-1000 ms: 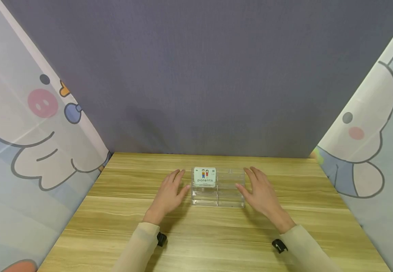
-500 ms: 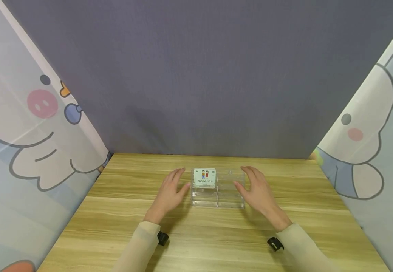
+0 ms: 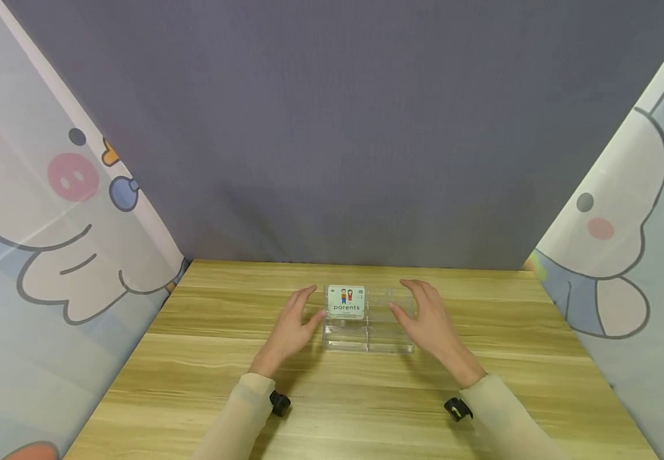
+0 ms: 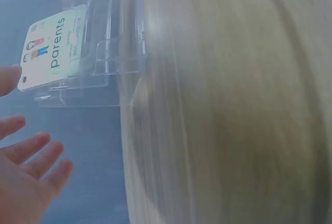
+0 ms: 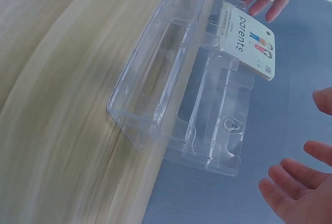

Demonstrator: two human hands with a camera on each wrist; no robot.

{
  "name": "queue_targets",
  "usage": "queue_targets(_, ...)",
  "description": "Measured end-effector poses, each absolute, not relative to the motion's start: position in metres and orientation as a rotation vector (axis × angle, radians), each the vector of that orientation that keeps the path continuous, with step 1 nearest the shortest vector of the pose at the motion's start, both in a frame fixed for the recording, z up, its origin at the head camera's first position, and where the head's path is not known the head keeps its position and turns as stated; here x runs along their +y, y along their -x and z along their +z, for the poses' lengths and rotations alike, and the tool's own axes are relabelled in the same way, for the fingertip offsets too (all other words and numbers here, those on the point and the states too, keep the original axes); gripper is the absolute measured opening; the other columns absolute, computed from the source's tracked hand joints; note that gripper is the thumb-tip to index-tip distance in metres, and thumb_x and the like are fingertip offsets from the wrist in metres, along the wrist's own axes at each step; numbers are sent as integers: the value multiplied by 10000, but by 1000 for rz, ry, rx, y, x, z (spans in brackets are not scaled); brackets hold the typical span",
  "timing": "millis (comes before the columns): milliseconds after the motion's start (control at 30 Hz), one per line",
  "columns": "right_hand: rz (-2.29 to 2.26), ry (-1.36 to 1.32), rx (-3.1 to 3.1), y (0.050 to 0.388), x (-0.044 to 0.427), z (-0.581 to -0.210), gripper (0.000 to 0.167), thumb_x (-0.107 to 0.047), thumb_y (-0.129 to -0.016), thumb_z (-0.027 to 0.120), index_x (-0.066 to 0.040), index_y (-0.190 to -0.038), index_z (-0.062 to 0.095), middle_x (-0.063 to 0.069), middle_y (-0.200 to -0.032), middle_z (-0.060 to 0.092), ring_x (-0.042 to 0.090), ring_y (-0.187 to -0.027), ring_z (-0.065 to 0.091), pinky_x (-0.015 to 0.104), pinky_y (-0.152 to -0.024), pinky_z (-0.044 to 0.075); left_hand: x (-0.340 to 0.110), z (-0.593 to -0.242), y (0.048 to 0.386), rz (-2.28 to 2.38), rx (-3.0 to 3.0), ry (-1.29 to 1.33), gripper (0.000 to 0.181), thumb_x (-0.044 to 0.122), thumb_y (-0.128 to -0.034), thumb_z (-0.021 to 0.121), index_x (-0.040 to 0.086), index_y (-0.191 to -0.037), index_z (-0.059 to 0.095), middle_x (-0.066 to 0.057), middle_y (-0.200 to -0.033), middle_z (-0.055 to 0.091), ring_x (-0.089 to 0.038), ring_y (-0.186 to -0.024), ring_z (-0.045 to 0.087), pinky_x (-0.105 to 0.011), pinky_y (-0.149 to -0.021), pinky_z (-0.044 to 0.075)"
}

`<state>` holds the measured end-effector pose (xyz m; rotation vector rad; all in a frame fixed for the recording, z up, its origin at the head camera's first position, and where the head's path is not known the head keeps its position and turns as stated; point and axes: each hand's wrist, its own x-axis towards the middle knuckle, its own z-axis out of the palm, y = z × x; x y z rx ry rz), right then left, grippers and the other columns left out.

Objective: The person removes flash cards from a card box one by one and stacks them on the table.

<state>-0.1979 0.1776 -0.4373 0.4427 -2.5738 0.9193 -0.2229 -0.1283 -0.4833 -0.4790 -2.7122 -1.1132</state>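
Observation:
A clear plastic tiered rack (image 3: 391, 345) with two columns of compartments stands on the wooden table. A stack of cards (image 5: 246, 37) leans in its upper left compartment, the front card printed "parents" with two small figures. At the rack's left side is my left hand (image 3: 288, 329), fingers spread and relaxed, thumb near the card's edge; whether the thumb touches is unclear. On the other side my right hand (image 3: 431, 326) hovers with spread, gently bent fingers. In the right wrist view that hand is apart from the rack, holding nothing. A hook-like hole shows in the rack's upper right part.
The wooden table (image 3: 332, 409) ends against a grey-blue fabric panel (image 3: 332, 140) just behind the rack. Cartoon-printed sheets (image 3: 73, 255) flank it on both sides. Each wrist carries a small black device (image 3: 280, 403).
Both hands have drifted slightly inward toward the rack, the right one more, moving left. The rack and cards have stayed in place.

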Motion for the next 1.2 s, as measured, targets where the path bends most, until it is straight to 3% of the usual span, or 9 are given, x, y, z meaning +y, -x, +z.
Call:
queue_targets(333,1036,-440,-2539,204,169,-438,550,-268,-936,737,9,-1376,558,205,-1341,579,380,-1183,553,586,-997,467,-128,-487,226,-1393,-2669,477,681,364,-995,653,91,-1555,377,-168,-1505,434,-379,-1326,468,-582,-1074,435)
queue_targets(567,1114,-429,-2537,206,162,-436,549,-250,-930,748,15,-1374,563,203,-1306,602,360,-1142,580,548,-958,502,-128,-492,232,-1597,-2602,492,720,295,-972,697,24,-1547,359,-225,-1504,427,-397,-1355,442,-547,-1129,392)
queue_targets(1200,1120,-437,-2551,214,144,-436,549,-238,-906,778,-7,-1363,580,145,-1256,618,324,-1123,583,525,-953,514,-124,-493,240,-1766,-2565,514,729,267,-971,703,65,-1567,333,-156,-1524,431,-386,-1388,417,-549,-1155,353)
